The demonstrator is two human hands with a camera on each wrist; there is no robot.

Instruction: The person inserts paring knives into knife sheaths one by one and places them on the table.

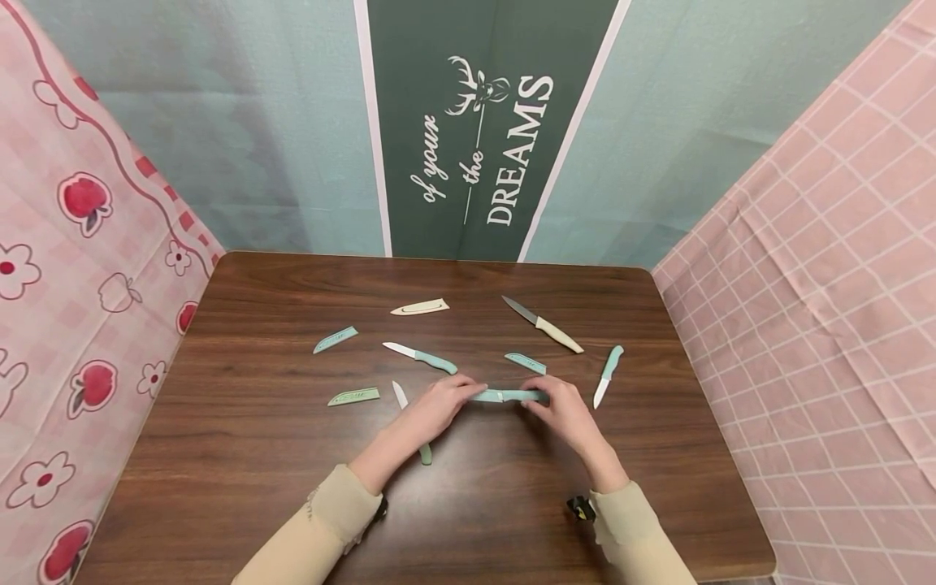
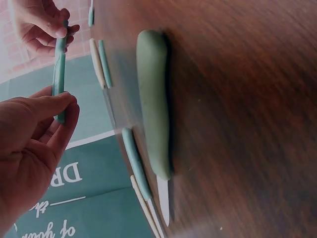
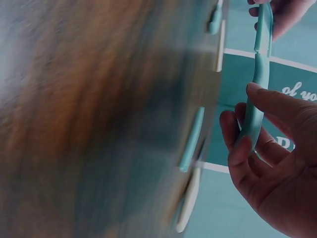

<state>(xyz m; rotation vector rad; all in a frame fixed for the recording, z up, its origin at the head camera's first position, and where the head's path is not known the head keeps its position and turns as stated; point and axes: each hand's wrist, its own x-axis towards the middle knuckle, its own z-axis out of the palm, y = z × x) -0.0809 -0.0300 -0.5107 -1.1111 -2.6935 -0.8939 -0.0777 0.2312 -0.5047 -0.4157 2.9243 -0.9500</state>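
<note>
Hands: left pinches sheath, right grips knife handle | blade hidden | head view: arm covers green knife partly

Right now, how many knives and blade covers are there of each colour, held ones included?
Cream-handled knife: 1
Green-handled knife: 1
Turquoise-handled knives: 3
Cream cover: 1
Green cover: 1
Turquoise covers: 3
Total: 10
</note>
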